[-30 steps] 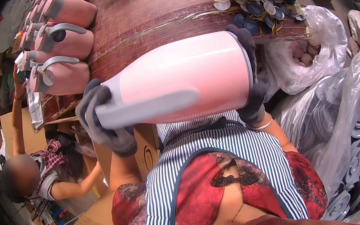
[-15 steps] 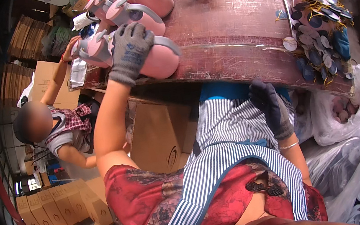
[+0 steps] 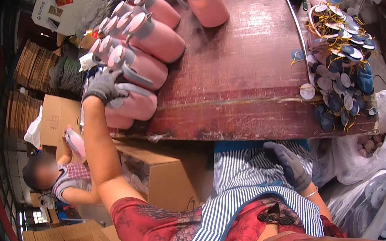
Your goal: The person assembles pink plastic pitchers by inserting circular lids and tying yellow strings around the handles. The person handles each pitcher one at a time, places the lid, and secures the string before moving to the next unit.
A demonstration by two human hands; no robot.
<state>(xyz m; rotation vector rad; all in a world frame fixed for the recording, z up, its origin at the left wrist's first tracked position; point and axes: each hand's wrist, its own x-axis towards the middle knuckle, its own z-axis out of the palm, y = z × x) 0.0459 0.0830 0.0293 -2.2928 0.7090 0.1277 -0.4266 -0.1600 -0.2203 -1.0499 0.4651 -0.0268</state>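
My left hand, in a grey glove, reaches out to the left and rests on the grey top of a pink jug that stands at the near left corner of a dark red table. Its fingers lie over the jug's top and handle. Behind this jug, several more pink jugs with grey handles stand in a close row. My right hand, also in a grey glove, hangs low in front of my striped apron, below the table edge, holding nothing.
A pile of round blue and white tags on gold strings lies on the table's right side. One pink jug stands apart at the back. An open cardboard box sits under the table. Another person crouches at the left, holding a pink object. Plastic bags lie at right.
A second ago both hands held a pink jug sideways at my chest. It now stands on the table's left corner, my left hand on it, and my right hand has dropped to my apron.
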